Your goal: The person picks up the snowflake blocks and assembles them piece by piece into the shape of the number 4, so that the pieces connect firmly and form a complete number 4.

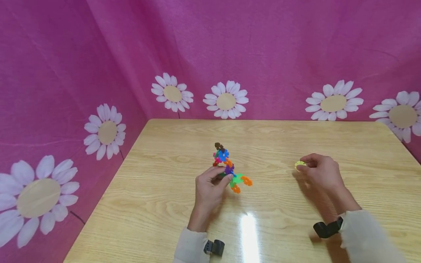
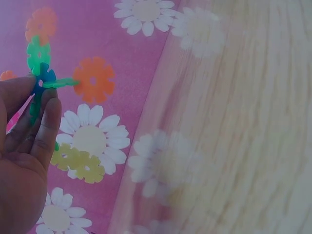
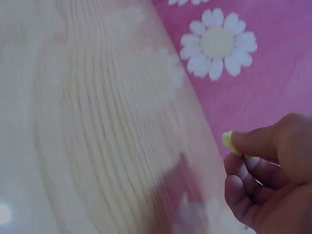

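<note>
My left hand pinches a figure of interlocking notched plastic discs between thumb and fingers, held over the table. Its discs are brown, blue, pink, purple, green and orange. In the left wrist view, green discs and orange discs stick out past the fingertips. Yellow discs show lower down, beside the fingers. Off to the right, my right hand holds a single yellow notched disc between thumb and fingers, apart from the figure. The right wrist view shows that disc mostly covered by the thumb.
Both hands are above a light wood-grain table. A pink curtain with large white daisies hangs along the table's far and left edges. Black bands sit round both sleeved wrists. A bright light reflection lies on the near tabletop.
</note>
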Tool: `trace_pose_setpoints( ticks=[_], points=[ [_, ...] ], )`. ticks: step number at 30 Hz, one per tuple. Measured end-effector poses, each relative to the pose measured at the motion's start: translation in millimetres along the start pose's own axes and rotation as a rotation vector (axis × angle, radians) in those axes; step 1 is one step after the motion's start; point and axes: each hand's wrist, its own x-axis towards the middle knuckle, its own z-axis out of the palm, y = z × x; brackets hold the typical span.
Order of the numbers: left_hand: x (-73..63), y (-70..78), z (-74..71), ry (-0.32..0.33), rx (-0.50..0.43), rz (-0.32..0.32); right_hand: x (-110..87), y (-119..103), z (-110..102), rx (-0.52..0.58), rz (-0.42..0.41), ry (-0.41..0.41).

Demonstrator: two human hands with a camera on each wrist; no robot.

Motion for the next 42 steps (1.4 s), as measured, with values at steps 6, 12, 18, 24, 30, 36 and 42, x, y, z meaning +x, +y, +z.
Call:
trace_pose_setpoints(
  ticks=[6, 12, 18, 24, 30, 36, 42],
  points=[
    [0.3, 17.2, 1.6, 0.019, 0.024, -0.001, -10.8, -20, 8, 0.06, -0.045, 0.037],
    [0.4, 12.4, 2.7, 0.044, 0.0, 0.033, -24.2, -44, 15, 0.202, -0.065, 0.006],
    [0.2, -1.6, 3.2, 0.055, -0.011, 0.033, -35.5, -64, 21, 0.263, -0.072, -0.021],
    [1.1, -2.7, 2.1, 0.069, -0.005, 0.038, -46.0, -82, 26, 0.348, -0.061, -0.069],
    [1.9, -1.2, 3.8, 0.084, 0.012, 0.023, -51.3, -96, 34, 0.508, -0.032, -0.132],
    [2.2, -2.2, 5.1, 0.099, 0.037, 0.023, -53.6, -103, 41, 0.623, -0.018, -0.166],
    [2.1, -4.8, 3.9, 0.098, 0.02, 0.053, -55.0, -107, 45, 0.686, 0.003, -0.192]
  ],
)
